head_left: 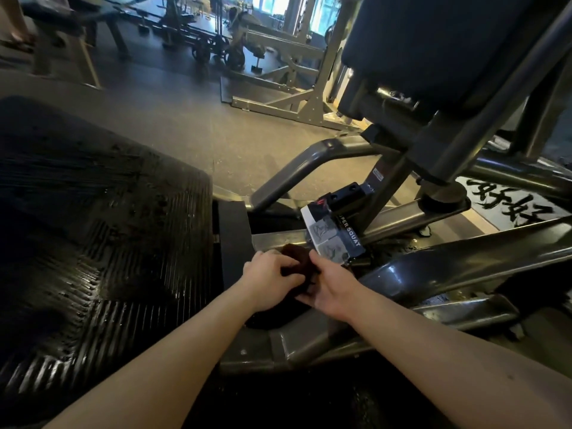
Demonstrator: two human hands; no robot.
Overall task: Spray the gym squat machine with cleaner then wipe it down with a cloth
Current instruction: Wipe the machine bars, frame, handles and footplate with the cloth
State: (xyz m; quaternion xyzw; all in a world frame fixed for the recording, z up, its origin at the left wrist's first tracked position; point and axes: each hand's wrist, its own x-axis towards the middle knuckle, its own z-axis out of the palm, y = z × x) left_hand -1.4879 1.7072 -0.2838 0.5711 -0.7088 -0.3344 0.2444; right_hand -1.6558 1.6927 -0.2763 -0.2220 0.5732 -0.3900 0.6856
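A dark brown cloth point(297, 258) is bunched between both hands, low over the squat machine's grey steel frame point(433, 267). My left hand point(269, 278) grips its left side with curled fingers. My right hand point(332, 287) pinches its right side, just below the "SUPER SQUAT" label plate point(334, 235). The ribbed black footplate point(102, 243) on the left glistens with wet patches. The machine's black back pad point(433, 48) rises at upper right. No spray bottle is in view.
Grey frame tubes point(297, 168) cross in front of me and to the right. A floor mat with black brush lettering point(510, 205) lies at right. Other racks and benches point(278, 57) stand across the open gym floor behind.
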